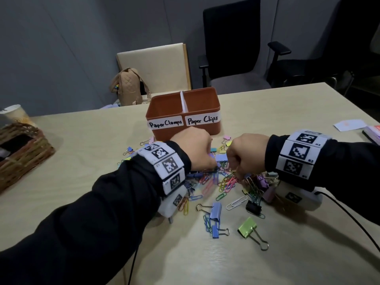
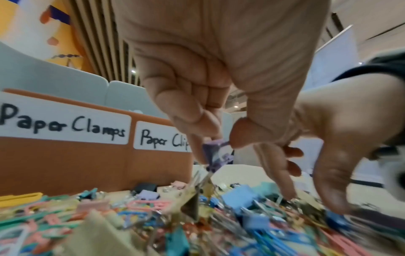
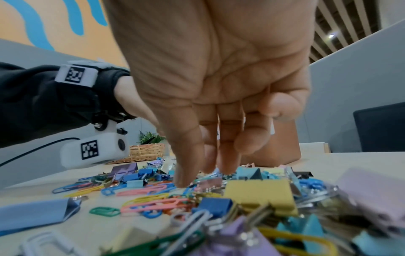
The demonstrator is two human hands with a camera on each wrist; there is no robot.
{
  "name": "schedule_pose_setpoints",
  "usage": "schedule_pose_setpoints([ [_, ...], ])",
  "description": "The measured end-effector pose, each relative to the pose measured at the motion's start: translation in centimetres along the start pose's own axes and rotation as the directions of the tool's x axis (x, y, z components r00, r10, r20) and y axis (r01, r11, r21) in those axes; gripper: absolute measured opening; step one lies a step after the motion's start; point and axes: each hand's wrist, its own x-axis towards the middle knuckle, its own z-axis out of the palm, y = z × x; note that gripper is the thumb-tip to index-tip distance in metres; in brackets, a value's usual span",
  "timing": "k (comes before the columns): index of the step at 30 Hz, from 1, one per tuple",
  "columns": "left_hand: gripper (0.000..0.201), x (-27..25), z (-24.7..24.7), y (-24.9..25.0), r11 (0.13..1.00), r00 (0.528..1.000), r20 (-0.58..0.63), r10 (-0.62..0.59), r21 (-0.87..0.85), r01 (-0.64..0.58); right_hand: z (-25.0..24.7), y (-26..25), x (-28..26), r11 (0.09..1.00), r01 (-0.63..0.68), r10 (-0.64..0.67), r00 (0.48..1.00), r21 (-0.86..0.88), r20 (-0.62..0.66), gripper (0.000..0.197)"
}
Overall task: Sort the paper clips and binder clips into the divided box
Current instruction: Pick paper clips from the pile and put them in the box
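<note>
Pale wooden bench (image 1: 82, 161) from the head view: the orange plastic divided box (image 1: 183, 112) beyond my hands looks empty, the mixed clip pile (image 1: 226, 182) unsorted beneath them. Left wrist: my left hand (image 2: 219, 86) pinches a small purple binder clip (image 2: 213, 154). Right wrist: my right hand (image 3: 219, 95) hangs spread, fingertips (image 3: 183, 178) down on the pile.

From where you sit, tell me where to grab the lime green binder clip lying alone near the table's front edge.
Take the lime green binder clip by its folded green body, coming straight down from above. It lies flat and apart from the pile, its wire handles trailing toward you on the right, so thumb and finger can probably pinch the body's two sides freely.
</note>
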Motion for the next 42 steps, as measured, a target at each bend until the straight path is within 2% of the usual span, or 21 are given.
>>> schedule_pose_setpoints([
  [2, 0.017, 0.5, -0.5, -1.1, 0.996, 0.998, -0.032, -0.062, -0.061, 0.06, -0.3, -0.1, -0.1, 0.999, 0.036, -0.035, 0.999, 0.034, -0.028, 0.025],
  [6, 0.014, 1.6, -0.3, -2.8, 0.98, 0.985, -0.078, -0.157, -0.136, 0.145, -0.1, -1.1, -0.1, 0.994, 0.109, -0.109, 0.994, -0.007, 0.03, 0.05],
  [10, 0.01, 1.8, 0.0, -3.8, 0.97, 0.976, -0.076, -0.203, -0.155, 0.189, 0.2, -1.6, 0.1, 0.99, 0.091, -0.08, 0.991, -0.104, 0.105, 0.07],
  [13, 0.017, 1.4, 0.1, -4.2, 0.977, 0.979, -0.07, -0.189, -0.113, 0.18, 0.4, -1.6, 0.2, 0.993, 0.082, -0.075, 0.994, -0.085, 0.08, 0.059],
  [15, 0.015, 0.6, 0.0, -3.7, 0.99, 0.993, -0.047, -0.112, -0.096, 0.107, 0.6, -1.6, 0.3, 0.993, 0.089, -0.084, 0.994, -0.075, 0.063, 0.05],
  [17, 0.017, -0.5, 0.2, -2.7, 0.997, 0.998, 0.062, -0.023, -0.078, 0.028, 0.9, -1.8, 0.3, 0.991, 0.096, -0.09, 0.994, -0.096, 0.067, 0.047],
  [19, 0.025, -1.4, 0.9, -1.9, 0.998, 0.978, 0.207, 0.029, -0.052, -0.019, 1.1, -1.9, 0.2, 0.986, 0.119, -0.113, 0.992, -0.119, 0.06, 0.041],
  [21, 0.029, -1.9, 1.4, -1.7, 0.999, 0.958, 0.283, 0.046, -0.021, -0.042, 1.2, -1.8, 0.2, 0.984, 0.137, -0.133, 0.99, -0.109, 0.044, 0.027],
  [25, 0.015, -2.2, 1.1, -2.1, 0.999, 0.963, 0.268, 0.039, 0.008, -0.042, 1.2, -2.1, 0.2, 0.98, 0.147, -0.137, 0.987, -0.134, 0.079, 0.02],
  [30, 0.013, -2.4, 1.0, -1.8, 0.998, 0.964, 0.26, 0.049, -0.04, -0.039, 1.1, -2.5, -0.1, 0.967, 0.174, -0.163, 0.984, -0.186, 0.077, 0.019],
  [32, 0.018, -2.5, 1.1, -1.1, 0.998, 0.962, 0.268, 0.059, -0.035, -0.052, 1.2, -2.5, -0.2, 0.965, 0.178, -0.168, 0.983, -0.19, 0.069, 0.018],
  [34, 0.024, -2.4, 1.4, -0.6, 0.997, 0.961, 0.269, 0.066, 0.019, -0.074, 1.2, -2.5, -0.3, 0.974, 0.164, -0.156, 0.986, -0.158, 0.059, 0.017],
  [36, 0.022, -2.1, 1.6, -0.4, 0.995, 0.961, 0.267, 0.065, 0.06, -0.083, 1.1, -2.5, -0.3, 0.981, 0.155, -0.151, 0.988, -0.118, 0.04, 0.017],
  [42, 0.019, -1.9, 1.4, -0.6, 0.999, 0.98, 0.197, 0.03, 0.013, -0.033, -0.4, -1.4, -0.3, 0.992, 0.101, -0.095, 0.993, 0.078, -0.073, 0.011],
])
